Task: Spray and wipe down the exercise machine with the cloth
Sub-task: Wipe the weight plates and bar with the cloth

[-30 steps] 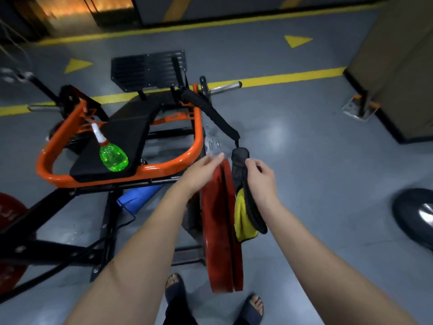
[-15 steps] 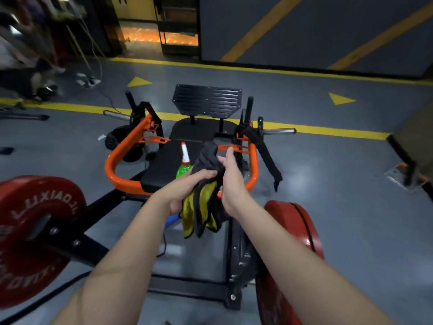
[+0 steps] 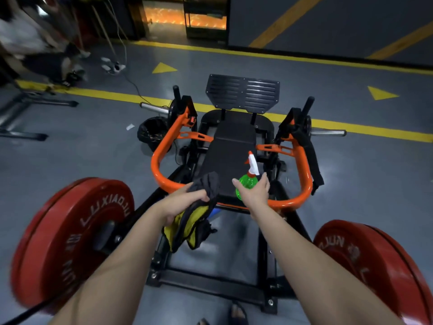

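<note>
The exercise machine has an orange U-shaped bar, a black seat pad and a black slatted plate at its far end. A green spray bottle with a white and orange nozzle stands on the near end of the pad. My right hand is at the bottle, fingers spread around its near side; whether it grips the bottle I cannot tell. My left hand grips a dark grey and yellow cloth, which hangs down over the near orange bar.
Red weight plates flank me at the near left and near right. A black bin sits left of the machine. Black straps hang from the right arm. A metal frame and a person stand far left.
The cloth passed from both hands into my left hand alone. My right hand let go of it and reached forward to the spray bottle. My view moved to face the machine's centre.
</note>
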Demonstrator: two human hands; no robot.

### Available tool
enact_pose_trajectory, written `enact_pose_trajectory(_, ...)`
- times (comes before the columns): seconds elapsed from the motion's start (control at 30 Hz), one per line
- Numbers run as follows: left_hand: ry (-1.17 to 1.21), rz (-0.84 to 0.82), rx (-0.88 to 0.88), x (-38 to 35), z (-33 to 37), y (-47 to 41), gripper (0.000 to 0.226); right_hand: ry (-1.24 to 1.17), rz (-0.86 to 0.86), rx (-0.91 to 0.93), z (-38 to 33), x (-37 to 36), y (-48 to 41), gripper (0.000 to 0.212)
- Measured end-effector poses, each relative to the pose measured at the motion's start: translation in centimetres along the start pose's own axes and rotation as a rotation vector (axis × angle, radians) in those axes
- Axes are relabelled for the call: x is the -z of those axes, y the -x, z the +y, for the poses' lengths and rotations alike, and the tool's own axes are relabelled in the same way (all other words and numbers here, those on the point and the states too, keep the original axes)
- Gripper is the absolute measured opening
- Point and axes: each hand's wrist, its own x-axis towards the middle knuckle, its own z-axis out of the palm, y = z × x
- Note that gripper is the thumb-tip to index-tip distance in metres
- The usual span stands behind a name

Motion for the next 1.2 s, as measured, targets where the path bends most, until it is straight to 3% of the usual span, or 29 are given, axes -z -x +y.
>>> enact_pose_trajectory(0.2, 0.023, 0.030, -0.023, 3.2, 0.8, -2.3, 0.047, -0.059, 0.082, -0.032, 0.9, -1.0, -5.2, 0.105)
enact_pose_trajectory(0.27, -0.002, 0.035, 0.015, 4.4, 1.2, -2.7, 0.051, -0.133, 0.077, -0.056, 1.4, -1.4, -6.3, 0.089)
enact_pose_trajectory(0.37, -0.121, 0.035, 0.021, 5.9, 1.7, -3.8, 0.045, -0.150, 0.106, -0.065, 1.7, -1.9, -7.4, 0.046)
enact_pose_trajectory(0.43, -0.144, 0.038, 0.015, 6.6, 2.4, -4.5, 0.035, -0.118, 0.116, -0.038, 1.6, -2.1, -8.0, 0.029)
enact_pose_trajectory(0.57, -0.255, 0.052, 0.013, 8.8, 4.2, -4.8, 0.022, 0.068, 0.116, 0.050, 0.7, -3.3, -8.0, 0.026)
enact_pose_trajectory(0.63, -0.391, 0.027, 0.008, 10.9, 5.6, -4.6, 0.037, 0.119, 0.104, 0.122, -0.5, -4.5, -7.1, 0.022)
enact_pose_trajectory(0.7, -0.563, -0.016, 0.017, 12.9, 7.3, -3.8, 0.051, 0.105, 0.084, 0.165, -2.1, -6.2, -5.9, 0.021)
enact_pose_trajectory(0.83, -0.642, 0.046, -0.028, 17.9, 9.1, -0.3, 0.037, 0.015, -0.029, 0.262, -6.6, -10.9, -2.0, 0.019)
enact_pose_trajectory(1.0, -0.658, 0.132, -0.108, 25.8, 6.0, 4.4, 0.059, -0.038, -0.094, 0.408, -12.4, -19.7, 4.6, 0.011)
enact_pose_trajectory(1.2, -0.775, 0.157, -0.194, 38.1, -0.1, 10.1, 0.034, -0.119, 0.008, 0.466, -16.5, -32.1, 13.8, 0.014)
